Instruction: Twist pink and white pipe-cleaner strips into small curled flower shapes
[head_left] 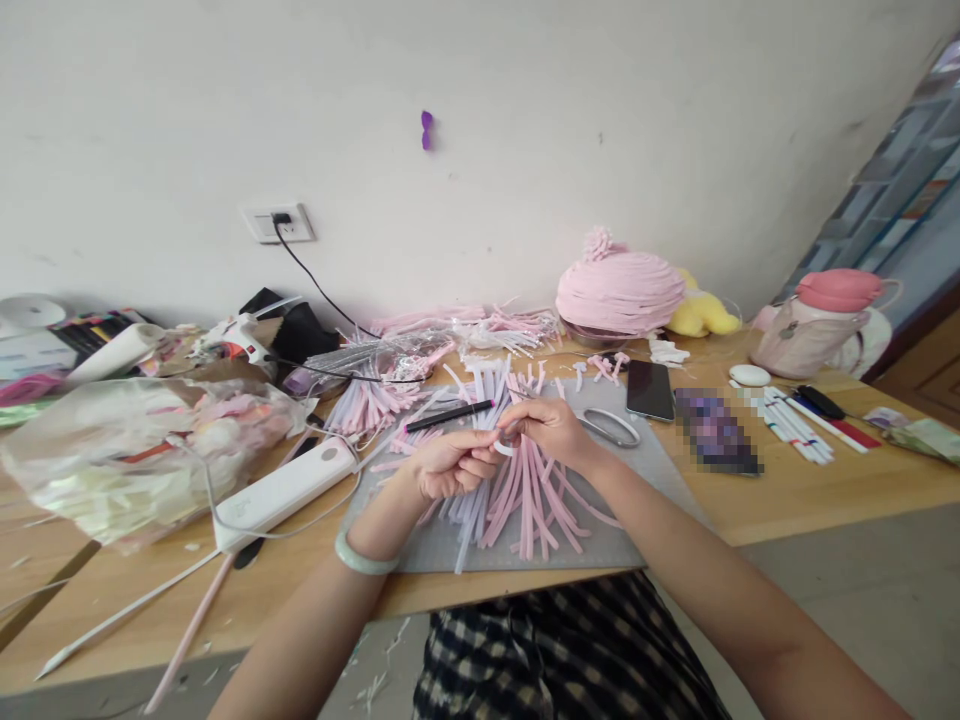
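Hands meet over the grey cutting mat (pixel 600 540) on the wooden bench (pixel 810 490), both forearms reaching in from below and bent inward. The left hand (pixel 450 465) is curled, palm turned partly up, a pale bangle (pixel 365 557) at its wrist; its fingers (pixel 474 462) are pinched together on a pink foam strip (pixel 504 447). The right hand (pixel 551 428) arches from the other side, knuckles up, its fingers closed on the same strip, so the two sets of fingertips nearly touch.

The strip looks narrow, flat and pale pink, bent into a small loop between the fingers. Just beneath the fingers a loose fan of pink and white strips (pixel 525 500) spreads across the mat. Just beyond the fingers lies a black pen (pixel 448 415); to the right of the right hand's fingers sit scissors (pixel 611 427), then a dark phone (pixel 649 389). Well left of the left hand's fingers lies a white power bank (pixel 281 493), with a glue gun (pixel 238 337) farther back.
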